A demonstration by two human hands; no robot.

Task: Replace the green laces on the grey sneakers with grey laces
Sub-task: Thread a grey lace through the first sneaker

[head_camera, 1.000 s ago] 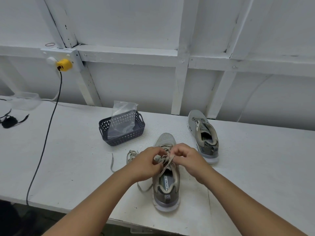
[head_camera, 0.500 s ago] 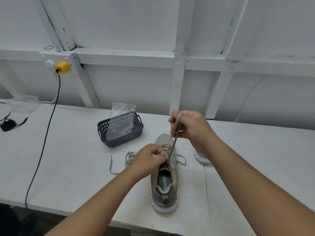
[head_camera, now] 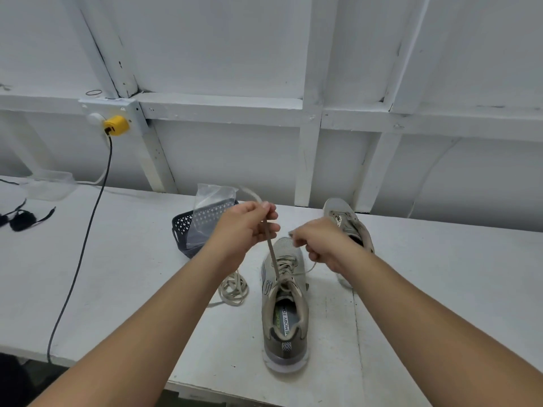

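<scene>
Now left hand (head_camera: 246,227) lifts taut lace (head_camera: 271,254) from grey sneaker (head_camera: 283,304).

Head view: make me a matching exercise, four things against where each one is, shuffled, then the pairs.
Things:
1. near sneaker
2. far sneaker
3. loose lace
4. basket

Places:
A. coiled on the table left of the near sneaker
B. behind the left hand, holding a plastic bag
C. behind the right hand
D. between the forearms, heel toward the camera

Pairs: 1-D, 2-C, 3-A, 4-B
</scene>
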